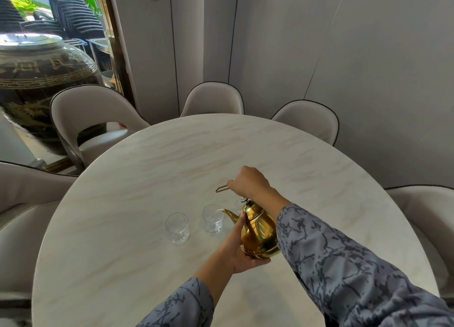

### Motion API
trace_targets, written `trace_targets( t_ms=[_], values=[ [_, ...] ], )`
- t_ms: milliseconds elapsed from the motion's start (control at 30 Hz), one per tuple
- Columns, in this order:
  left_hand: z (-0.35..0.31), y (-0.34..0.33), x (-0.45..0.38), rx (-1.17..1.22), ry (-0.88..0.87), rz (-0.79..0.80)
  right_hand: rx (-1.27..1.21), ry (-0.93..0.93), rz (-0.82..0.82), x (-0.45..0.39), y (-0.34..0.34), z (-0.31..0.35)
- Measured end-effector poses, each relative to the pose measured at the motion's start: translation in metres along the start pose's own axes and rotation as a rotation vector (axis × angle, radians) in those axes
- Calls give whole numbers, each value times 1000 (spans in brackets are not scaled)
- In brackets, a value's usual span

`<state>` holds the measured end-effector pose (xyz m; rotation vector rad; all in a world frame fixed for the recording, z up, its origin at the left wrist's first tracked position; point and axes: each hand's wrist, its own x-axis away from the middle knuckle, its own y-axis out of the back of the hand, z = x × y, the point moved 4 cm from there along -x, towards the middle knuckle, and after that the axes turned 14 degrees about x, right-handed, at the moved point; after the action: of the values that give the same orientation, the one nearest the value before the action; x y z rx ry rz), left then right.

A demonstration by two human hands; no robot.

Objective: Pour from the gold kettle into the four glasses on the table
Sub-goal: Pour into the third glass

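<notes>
Head view is showing both hands working on the gold kettle [259, 231], which is hanging tilted above the round table [147, 179], spout [229, 213] pointing left and dipping toward the rim of the nearer glass [212, 219]. The right hand [248, 183] is sitting above the kettle, fingers curled shut around its thin gold wire handle [221, 188], whose looped end is sticking out to the left of the fist. The left hand [242, 250] is lying open and cupped against the kettle's underside and left flank, palm pressing the polished belly, one finger stretching up toward the base of the spout. Both forearms are wearing loose blue-grey sleeves [344, 265] with a darker, crackled print.

The kettle is pear-shaped, mirror-bright metal, reflecting the hand beneath it, with a small knobbed lid [244, 200] near the right wrist. The glass just left of the spout is a short clear tumbler with a cut, textured base; whether liquid is running into it is hard to tell. A second glass [177, 228] of the same make is standing further left of the kettle, apart from the first. A faint clear edge is showing just behind the kettle's lid, too hidden to name.

The tabletop is smooth pale stone with soft beige veining. Beyond the kettle, padded cream chairs [212, 98] with dark piping are ringing the table's far edge.
</notes>
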<state>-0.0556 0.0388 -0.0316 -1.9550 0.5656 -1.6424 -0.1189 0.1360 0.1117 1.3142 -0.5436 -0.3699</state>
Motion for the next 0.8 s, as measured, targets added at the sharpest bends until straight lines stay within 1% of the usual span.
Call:
trace_targets(
  t_ms=[300, 533, 800],
  values=[
    [-1, 0, -3, -29, -9, 0, 3, 7, 4, 1, 4, 2],
    [-1, -8, 5, 11, -8, 21, 33, 0, 1, 1, 12, 7],
    [-2, -15, 11, 53, 33, 58, 60, 19, 1, 4, 24, 11]
  ],
)
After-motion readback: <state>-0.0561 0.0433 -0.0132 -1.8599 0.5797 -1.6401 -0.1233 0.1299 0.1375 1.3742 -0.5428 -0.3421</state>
